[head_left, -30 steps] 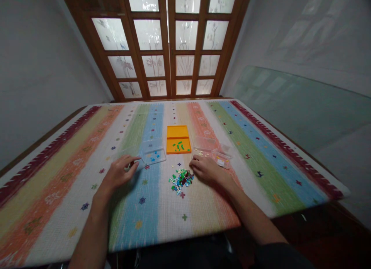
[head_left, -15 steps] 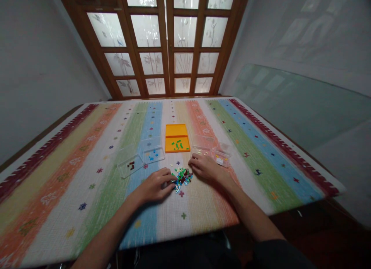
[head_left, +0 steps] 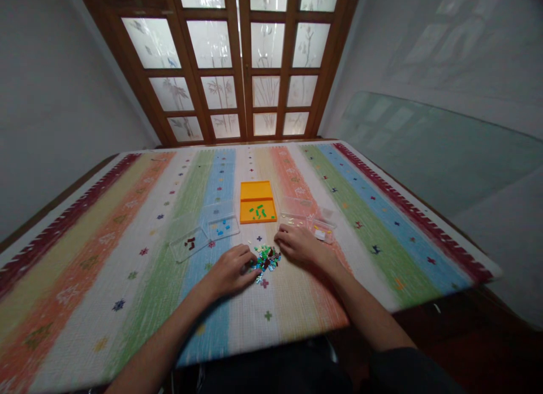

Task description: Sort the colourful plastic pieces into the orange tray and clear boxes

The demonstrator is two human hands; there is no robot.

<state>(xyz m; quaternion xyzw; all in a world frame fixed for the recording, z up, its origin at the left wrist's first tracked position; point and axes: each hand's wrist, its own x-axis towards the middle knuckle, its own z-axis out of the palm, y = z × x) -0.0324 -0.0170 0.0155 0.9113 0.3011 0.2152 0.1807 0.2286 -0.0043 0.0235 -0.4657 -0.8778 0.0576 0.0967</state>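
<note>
A pile of small mixed pieces (head_left: 268, 258), green, blue, dark red and pale, lies on the striped cloth between my hands. My left hand (head_left: 233, 269) rests at the pile's left edge, thumb and fingers apart, the fingertips against the pieces. To the pile's upper right, my right hand (head_left: 299, 244) has its fingers curled together near the cloth; whatever is in them is hidden. Beyond the pile stands an opened orange case (head_left: 258, 190) with several green pieces (head_left: 261, 212) in its near half.
Left of the orange case are a clear box with dark red pieces (head_left: 189, 244) and a clear box with blue pieces (head_left: 222, 227). To the right, a clear box with pale pieces (head_left: 291, 219) adjoins another with yellow pieces (head_left: 322, 231). The striped tablecloth (head_left: 139, 303) covers the table.
The thumb and fingers of my left hand have spread slightly apart at the pile's edge. My right hand stays nearly still. The whole view has shifted a little.
</note>
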